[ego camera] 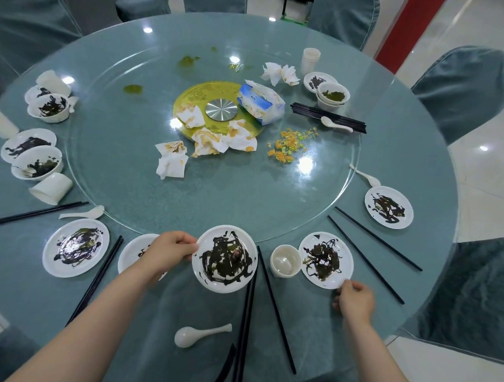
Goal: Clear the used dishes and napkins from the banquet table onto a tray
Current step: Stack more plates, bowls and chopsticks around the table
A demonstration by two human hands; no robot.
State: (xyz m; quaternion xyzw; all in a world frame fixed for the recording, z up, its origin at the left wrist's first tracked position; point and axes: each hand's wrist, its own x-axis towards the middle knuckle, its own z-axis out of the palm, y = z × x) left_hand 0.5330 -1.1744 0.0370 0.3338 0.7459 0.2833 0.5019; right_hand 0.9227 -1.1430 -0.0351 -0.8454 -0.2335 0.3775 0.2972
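My left hand (168,252) grips the left rim of a dirty white bowl (225,258) smeared with dark sauce, at the table's near edge. Part of another dirty plate (130,252) lies under that hand. My right hand (354,298) pinches the near rim of a dirty plate (325,259). A white cup (285,260) stands between bowl and plate. More dirty plates (76,247) (388,207) sit left and right. Stained crumpled napkins (209,140) lie on the glass turntable (244,213). No tray is in view.
Black chopsticks (275,308) and a white spoon (200,334) lie near me. Stacked bowls (36,160) (332,96), cups, a tissue pack (261,102) and food scraps (289,143) are spread around the round table. Covered chairs (463,89) ring it.
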